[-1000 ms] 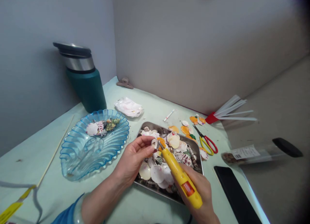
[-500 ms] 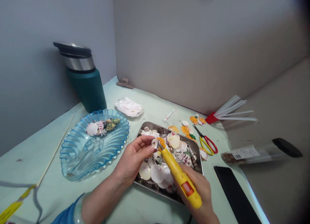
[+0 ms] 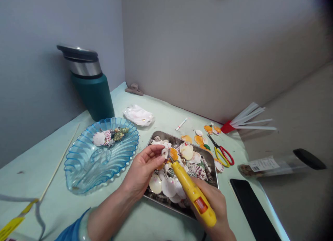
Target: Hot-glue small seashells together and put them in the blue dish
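Between the thumb and fingers of my left hand (image 3: 147, 168) is a small whitish shell (image 3: 164, 152). My right hand (image 3: 214, 202) is wrapped round a yellow glue gun (image 3: 194, 190), its metal nozzle pointing up and left, close to the small shell; whether they touch I cannot tell. Both hands are over a metal tray (image 3: 179, 212) full of seashells, among them white scallop shells (image 3: 169, 187), a pale yellow shell (image 3: 186, 150) and an orange one (image 3: 173, 154). To the left, a blue scalloped dish (image 3: 101, 171) holds several shells stuck along its upper part.
A green bottle (image 3: 92, 95) stands behind the dish, beside a white plastic packet (image 3: 138, 115). Right of the tray lie scissors-like snips (image 3: 223, 155), loose orange shells (image 3: 199, 140), glue sticks (image 3: 249, 119) in a red holder, a clear jar (image 3: 273, 165) and a black phone (image 3: 253, 209).
My left hand and the small shell have shifted very slightly left, and the nozzle has moved a touch with them. Everything else stays put.
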A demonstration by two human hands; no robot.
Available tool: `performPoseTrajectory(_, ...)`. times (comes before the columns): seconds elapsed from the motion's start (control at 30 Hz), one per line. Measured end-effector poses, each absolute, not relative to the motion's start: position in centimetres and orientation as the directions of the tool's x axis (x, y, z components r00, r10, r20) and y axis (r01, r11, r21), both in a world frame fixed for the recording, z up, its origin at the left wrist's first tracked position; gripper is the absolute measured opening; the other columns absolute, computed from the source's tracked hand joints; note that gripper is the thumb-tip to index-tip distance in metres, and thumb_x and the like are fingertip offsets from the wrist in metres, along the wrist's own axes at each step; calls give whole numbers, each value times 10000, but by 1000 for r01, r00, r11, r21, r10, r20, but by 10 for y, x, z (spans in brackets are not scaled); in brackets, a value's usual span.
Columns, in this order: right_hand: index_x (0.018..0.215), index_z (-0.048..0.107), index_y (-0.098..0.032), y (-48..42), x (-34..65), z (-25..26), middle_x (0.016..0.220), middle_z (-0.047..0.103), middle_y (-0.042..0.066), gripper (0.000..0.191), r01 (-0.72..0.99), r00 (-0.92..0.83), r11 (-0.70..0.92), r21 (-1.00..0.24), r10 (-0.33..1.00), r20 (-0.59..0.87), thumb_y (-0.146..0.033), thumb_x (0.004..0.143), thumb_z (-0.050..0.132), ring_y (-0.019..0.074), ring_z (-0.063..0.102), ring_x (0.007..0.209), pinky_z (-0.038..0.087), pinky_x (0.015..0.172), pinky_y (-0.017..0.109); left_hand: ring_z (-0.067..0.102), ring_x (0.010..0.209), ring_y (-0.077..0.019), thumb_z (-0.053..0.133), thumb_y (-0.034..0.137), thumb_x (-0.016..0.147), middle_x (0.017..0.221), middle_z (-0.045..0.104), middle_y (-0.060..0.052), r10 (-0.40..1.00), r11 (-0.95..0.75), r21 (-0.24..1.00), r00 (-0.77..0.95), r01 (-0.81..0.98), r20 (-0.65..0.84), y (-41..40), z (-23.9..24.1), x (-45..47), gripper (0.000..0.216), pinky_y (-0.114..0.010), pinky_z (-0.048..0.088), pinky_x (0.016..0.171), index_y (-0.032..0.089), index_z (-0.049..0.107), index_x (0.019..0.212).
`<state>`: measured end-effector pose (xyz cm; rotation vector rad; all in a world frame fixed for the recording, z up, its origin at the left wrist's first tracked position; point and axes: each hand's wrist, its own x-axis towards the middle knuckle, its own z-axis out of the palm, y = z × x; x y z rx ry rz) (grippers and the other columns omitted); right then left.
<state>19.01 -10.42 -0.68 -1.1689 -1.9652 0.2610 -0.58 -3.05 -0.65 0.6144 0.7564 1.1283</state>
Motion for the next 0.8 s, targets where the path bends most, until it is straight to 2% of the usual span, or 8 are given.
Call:
performPoseTrajectory(0.3,1076,609,-206,-105,192,-9,770,729,30,195,630,-241,537,-561,822,516,-263,889,603,173,696,616,519,562,245,607,853,-112,787,215,696,946,684,-16,951,307,763,214,-569,-223,-31,-3,-5,269,-195,477,744,205,700,950)
performPoseTrajectory(0.5,1040,625,-206,-105,191,-9,771,736,35,170,640,-202,542,-545,803,561,-285,892,593,178,704,623,532,568,243,623,864,-111,771,213,721,957,697,-19,948,315,753,228,-578,-222,-32,-3,-6,246,-202,480,784,203,694,955)
performPoseTrajectory(0.8,1033,637,-200,-104,190,-7,731,727,26,173,638,-190,529,-560,813,551,-277,880,608,172,689,576,525,534,240,652,856,-148,765,250,733,981,705,-49,935,351,733,262,-583,-239,-32,-1,-6,262,-269,499,813,192,690,978)
